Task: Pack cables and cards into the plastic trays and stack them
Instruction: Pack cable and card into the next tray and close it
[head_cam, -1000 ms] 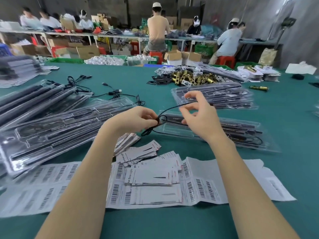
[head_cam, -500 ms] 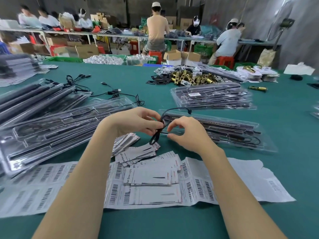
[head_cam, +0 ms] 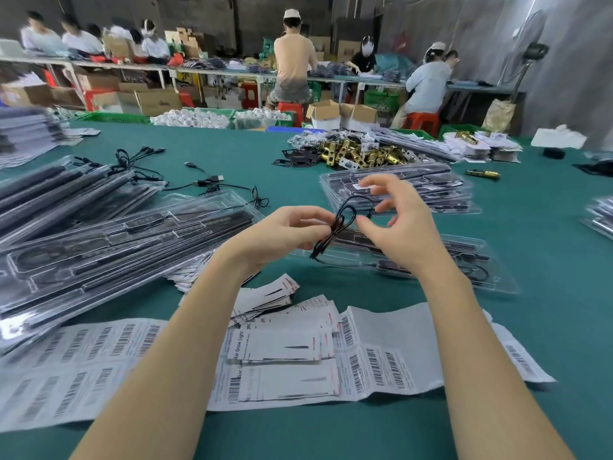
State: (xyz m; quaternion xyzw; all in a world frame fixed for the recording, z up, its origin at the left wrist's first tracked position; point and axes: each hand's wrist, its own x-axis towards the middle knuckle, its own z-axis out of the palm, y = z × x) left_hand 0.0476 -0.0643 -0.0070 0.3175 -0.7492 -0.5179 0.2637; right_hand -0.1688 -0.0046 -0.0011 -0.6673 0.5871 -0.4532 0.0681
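Cable (head_cam: 335, 229), thin & black, bunched into a small coil, held up over the green table (head_cam: 547, 254) just above the plastic tray (head_cam: 491, 277) lying in front. Left hand (head_cam: 288, 232) pinches the bundle btwn thumb & fingertips, loose end hanging down twd the tray. Right hand (head_cam: 398, 224) beside it w/ fingers spread & loosely curved; a loop of the cable runs up near its fingers, can't tell if it's touching. Cards (head_cam: 282, 346) in a loose pile nearer the body, on barcode sheets (head_cam: 391, 356). Stacked trays (head_cam: 398, 190) behind the hands, more tray stacks (head_cam: 109, 237) at left, spare cables (head_cam: 205, 184) beyond them
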